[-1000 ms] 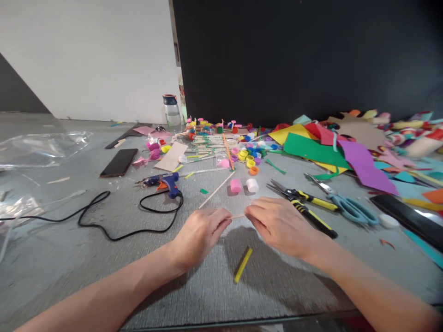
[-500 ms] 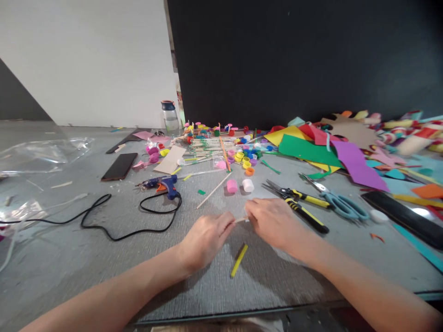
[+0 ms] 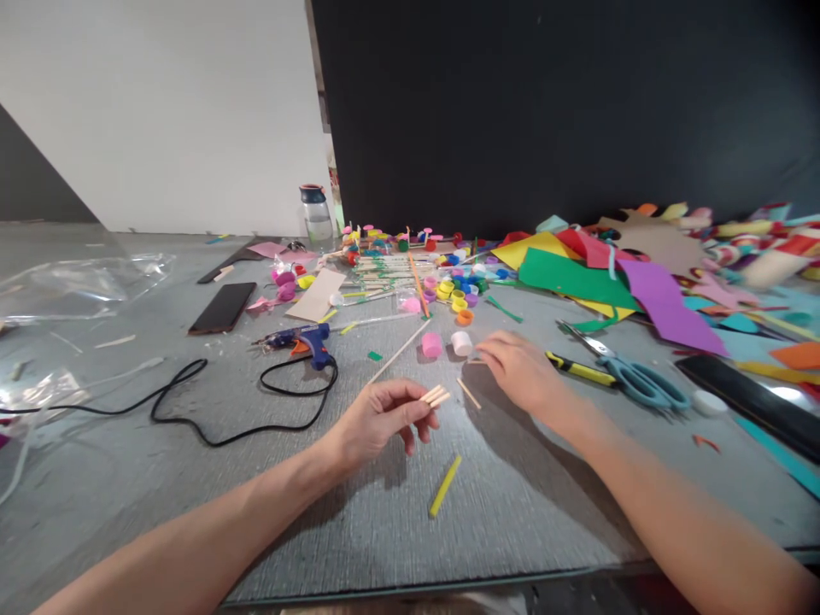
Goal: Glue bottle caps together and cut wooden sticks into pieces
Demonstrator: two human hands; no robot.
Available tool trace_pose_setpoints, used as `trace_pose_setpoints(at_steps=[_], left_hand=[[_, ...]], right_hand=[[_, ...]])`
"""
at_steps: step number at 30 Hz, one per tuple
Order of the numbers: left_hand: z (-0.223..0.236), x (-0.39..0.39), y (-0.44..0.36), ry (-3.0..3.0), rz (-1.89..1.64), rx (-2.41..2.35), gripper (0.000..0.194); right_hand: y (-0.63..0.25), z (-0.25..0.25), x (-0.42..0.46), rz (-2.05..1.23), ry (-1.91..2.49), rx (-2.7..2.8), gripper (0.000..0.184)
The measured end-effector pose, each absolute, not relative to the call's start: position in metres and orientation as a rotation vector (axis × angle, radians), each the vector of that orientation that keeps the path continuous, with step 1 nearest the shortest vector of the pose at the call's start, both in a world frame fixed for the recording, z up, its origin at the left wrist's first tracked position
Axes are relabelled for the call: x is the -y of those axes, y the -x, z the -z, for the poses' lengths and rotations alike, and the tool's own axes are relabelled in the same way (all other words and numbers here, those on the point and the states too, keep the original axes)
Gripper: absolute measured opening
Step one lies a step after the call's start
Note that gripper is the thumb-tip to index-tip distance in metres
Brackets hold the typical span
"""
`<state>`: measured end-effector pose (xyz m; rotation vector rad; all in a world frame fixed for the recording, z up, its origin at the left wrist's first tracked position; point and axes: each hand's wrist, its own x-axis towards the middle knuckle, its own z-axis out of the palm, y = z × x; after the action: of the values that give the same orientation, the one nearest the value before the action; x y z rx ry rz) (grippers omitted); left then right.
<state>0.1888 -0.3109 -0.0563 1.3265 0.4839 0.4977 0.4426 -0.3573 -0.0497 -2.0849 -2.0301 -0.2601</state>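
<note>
My left hand [image 3: 390, 414] is closed on several short wooden sticks [image 3: 436, 396], which lie side by side between thumb and fingers, their ends pointing right. My right hand [image 3: 516, 367], slightly blurred, reaches low over the table beside a white bottle cap [image 3: 461, 343]. Its fingertips come together on a short pale stick, mostly hidden by them. Between the hands lies another short wooden stick [image 3: 469, 394]. A long thin stick [image 3: 401, 350] slants away behind my left hand. Nearer me is a yellow strip [image 3: 445, 487]. My right hand and forearm cover most of the yellow-and-black pliers [image 3: 580, 369].
A blue glue gun [image 3: 307, 342] with a looping black cord [image 3: 237, 437] and a phone [image 3: 222, 308] lie left. A pink cap [image 3: 431, 345] is beside the white one. Grey-blue scissors [image 3: 641, 383] and coloured sheets [image 3: 576, 280] lie right; a bottle [image 3: 315, 215] stands behind.
My hands have parted. The left has turned, showing the sticks in its grip; the right has moved forward and right, over the pliers. A short stick now shows on the table between them.
</note>
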Motion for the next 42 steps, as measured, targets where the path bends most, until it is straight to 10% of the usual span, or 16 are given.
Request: trace_pose_setpoints(at_steps=[12, 42], left_hand=[[0.048, 0.320, -0.183, -1.173, -0.533, -0.313, 0.025], [0.045, 0.327, -0.181, -1.057, -0.613, -0.247, 0.019]], right_hand=[[-0.529, 0.064, 0.403, 0.303, 2.529, 1.905, 0.040], [-0.477, 0.041, 0.444, 0.389, 1.747, 1.964, 0.059]])
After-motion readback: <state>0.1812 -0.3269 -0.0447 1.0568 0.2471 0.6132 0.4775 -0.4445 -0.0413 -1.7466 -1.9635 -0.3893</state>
